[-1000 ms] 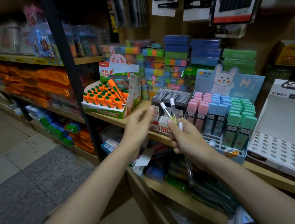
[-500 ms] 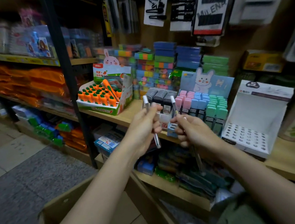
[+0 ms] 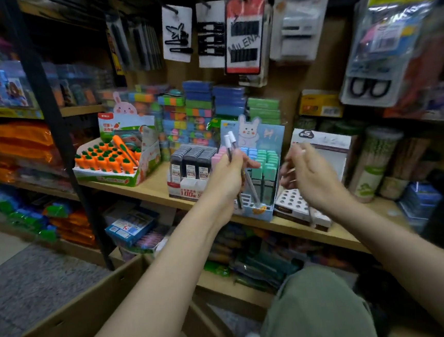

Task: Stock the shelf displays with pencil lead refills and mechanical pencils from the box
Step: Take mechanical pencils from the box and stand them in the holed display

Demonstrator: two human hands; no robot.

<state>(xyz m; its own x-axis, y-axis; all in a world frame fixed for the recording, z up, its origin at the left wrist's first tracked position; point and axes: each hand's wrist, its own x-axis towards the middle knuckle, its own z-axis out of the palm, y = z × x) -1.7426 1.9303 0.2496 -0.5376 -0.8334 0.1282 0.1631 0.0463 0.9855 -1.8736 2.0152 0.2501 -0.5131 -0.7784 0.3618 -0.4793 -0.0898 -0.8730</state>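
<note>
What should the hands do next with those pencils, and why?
Probably the right hand should take one pencil from the left hand and drop it into a hole of the white display. The left hand grips the mechanical pencils, the right looks open beside them, though blurred, and the holes in view look unfilled.

On a hanging red-and-white card of black hairpins, high above the fingers of the left hand, slanted letters read "MILENA". Just left of those fingers, the white front of the grey lead-refill display box carries a red "100". Above the right hand, a white cardboard display box bears a "5" in a dark badge.
</note>
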